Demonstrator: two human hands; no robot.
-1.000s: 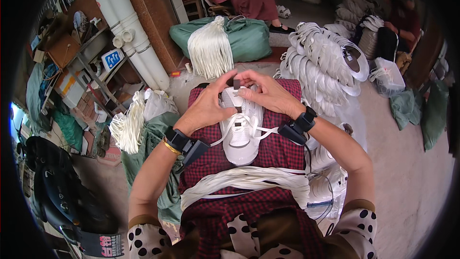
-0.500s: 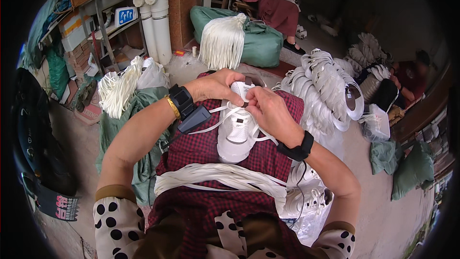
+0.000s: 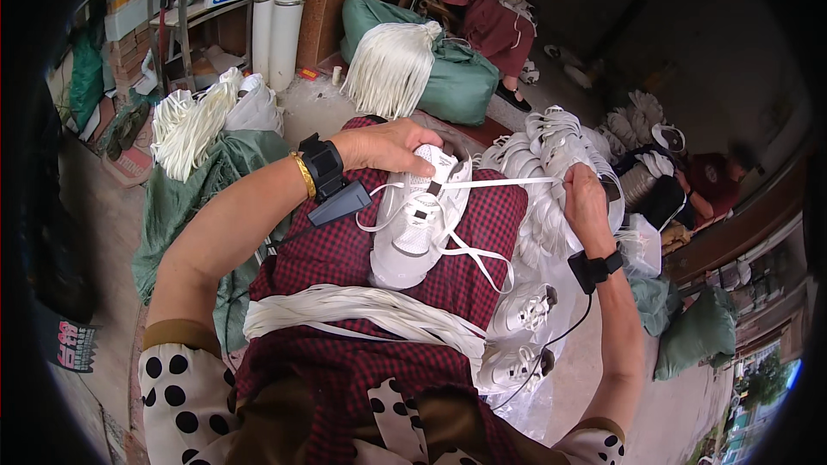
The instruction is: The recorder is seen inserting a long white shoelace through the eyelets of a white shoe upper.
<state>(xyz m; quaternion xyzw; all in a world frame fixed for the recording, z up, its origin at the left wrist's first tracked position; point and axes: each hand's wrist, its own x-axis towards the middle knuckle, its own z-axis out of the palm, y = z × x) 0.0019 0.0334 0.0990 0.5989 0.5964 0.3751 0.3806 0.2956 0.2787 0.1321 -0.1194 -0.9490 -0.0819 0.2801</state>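
A white sneaker (image 3: 403, 250) rests on my lap over a dark red checked cloth (image 3: 297, 263), its toe toward me. My left hand (image 3: 388, 146) is closed on the sneaker's tongue near the ankle opening, thumb on top. Off to the right, my right hand (image 3: 587, 207) pinches a white shoelace (image 3: 508, 182), which runs taut from the upper eyelets. The lace's other part loops loosely over the sneaker's right side and the cloth. A bundle of white laces (image 3: 353, 312) lies across my lap, nearer to me than the sneaker.
Two white sneakers (image 3: 521, 308) are at my right side, close to a black cable (image 3: 551, 342). Many white shoe parts (image 3: 547, 155) are piled beyond. Lace bundles lie on green sacks (image 3: 457, 90) ahead and at left. Two other people (image 3: 495, 34) sit farther back.
My right hand has moved from the sneaker's tongue out to the right, drawing the lace straight. My left hand stays at the tongue. The view has shifted and tilted slightly.
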